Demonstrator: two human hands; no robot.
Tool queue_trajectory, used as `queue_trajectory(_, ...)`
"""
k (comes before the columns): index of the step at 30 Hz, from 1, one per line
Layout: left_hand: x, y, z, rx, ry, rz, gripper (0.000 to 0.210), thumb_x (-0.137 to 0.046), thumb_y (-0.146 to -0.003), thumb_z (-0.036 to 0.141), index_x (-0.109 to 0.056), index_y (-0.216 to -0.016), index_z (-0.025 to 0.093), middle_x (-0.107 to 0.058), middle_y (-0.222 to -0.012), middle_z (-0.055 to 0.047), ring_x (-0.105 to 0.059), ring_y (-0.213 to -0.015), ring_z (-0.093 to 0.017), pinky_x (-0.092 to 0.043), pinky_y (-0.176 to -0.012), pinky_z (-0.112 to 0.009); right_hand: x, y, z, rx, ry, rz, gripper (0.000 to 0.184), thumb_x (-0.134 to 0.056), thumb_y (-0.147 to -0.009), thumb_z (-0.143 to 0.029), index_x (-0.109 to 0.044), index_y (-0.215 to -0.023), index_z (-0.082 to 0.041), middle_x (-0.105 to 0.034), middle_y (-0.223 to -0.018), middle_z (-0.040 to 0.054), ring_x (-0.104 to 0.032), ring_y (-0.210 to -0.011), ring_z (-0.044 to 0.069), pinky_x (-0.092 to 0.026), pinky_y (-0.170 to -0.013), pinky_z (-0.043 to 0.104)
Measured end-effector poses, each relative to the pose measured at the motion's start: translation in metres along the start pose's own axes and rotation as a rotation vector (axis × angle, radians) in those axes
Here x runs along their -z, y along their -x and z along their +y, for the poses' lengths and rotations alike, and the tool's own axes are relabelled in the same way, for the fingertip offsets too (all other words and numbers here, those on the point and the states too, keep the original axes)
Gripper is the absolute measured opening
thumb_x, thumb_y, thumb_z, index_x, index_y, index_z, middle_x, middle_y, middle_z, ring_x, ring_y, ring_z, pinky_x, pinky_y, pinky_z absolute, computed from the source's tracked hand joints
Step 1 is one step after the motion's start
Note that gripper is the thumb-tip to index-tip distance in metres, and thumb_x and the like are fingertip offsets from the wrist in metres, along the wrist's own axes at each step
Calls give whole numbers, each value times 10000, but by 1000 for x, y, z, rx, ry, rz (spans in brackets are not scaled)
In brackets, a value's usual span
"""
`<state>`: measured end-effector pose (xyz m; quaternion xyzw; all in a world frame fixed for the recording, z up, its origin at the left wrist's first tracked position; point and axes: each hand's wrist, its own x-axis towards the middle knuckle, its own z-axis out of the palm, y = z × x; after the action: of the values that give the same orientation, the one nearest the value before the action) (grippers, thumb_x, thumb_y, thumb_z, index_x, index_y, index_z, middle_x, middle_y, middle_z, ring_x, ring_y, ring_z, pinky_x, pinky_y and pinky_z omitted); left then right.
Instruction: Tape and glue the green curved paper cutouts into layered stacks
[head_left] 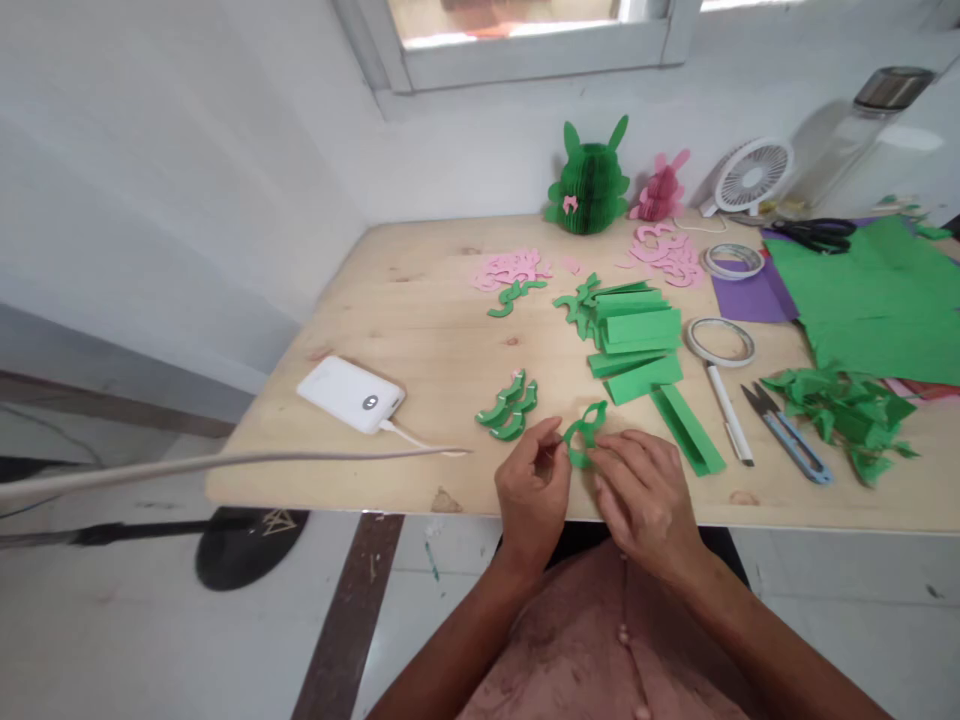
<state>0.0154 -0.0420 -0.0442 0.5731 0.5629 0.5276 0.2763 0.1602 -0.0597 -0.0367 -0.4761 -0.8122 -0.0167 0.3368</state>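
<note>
Near the table's front edge, my left hand [534, 490] and my right hand [643, 490] pinch a curved green paper cutout [581, 440] between them. The left thumb and forefinger grip its left side, and the right fingers hold its right side. Just left of it lie several curved green paper pieces [510, 405] with pale strips along them. Beyond my right hand is a stack of folded green paper strips [637, 325], and a single folded strip [688, 428] lies close to its fingers.
Pink cutouts [514, 268] lie farther back, before a green paper rabbit [592, 185] and a smaller pink one [661, 188]. On the right are a tape roll [720, 342], a marker [729, 415], thread snips [787, 435] and green scraps [847, 415]. A power bank [351, 393] with a cable lies left.
</note>
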Motion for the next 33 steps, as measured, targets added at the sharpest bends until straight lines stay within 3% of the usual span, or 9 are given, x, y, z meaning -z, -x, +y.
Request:
queue_trajectory(12, -4, 5, -11, -36, -9, -2, 287, -558, -812, 146, -638, -1088, 153, -696, -834, -39, -659, -726, -126, -549, -706, -237, -9, 2, -3, -130, 134, -33, 199, -552, -855, -157, -656, -1024, -153, -654, -1050, 107, -519, -1026, 267, -401, -881, 425)
queue_trajectory(23, -6, 5, -13, -98, -33, 5, 281, -553, -805, 131, -648, -1070, 136, -697, -816, -48, -656, -693, -121, -553, -659, -218, -12, 3, -4, -91, 173, -16, 244, -535, -867, -167, -643, -1083, -130, -653, -1129, 115, -495, -1072, 279, -375, -915, 440)
queue_trajectory(33, -7, 6, -15, -132, -58, -14, 294, -533, -805, 112, -648, -1074, 142, -718, -903, -79, -682, -775, -147, -572, -720, -256, -13, 3, -5, -80, 216, -14, 240, -527, -879, -195, -642, -1078, -123, -659, -1114, 124, -498, -1079, 273, -377, -911, 430)
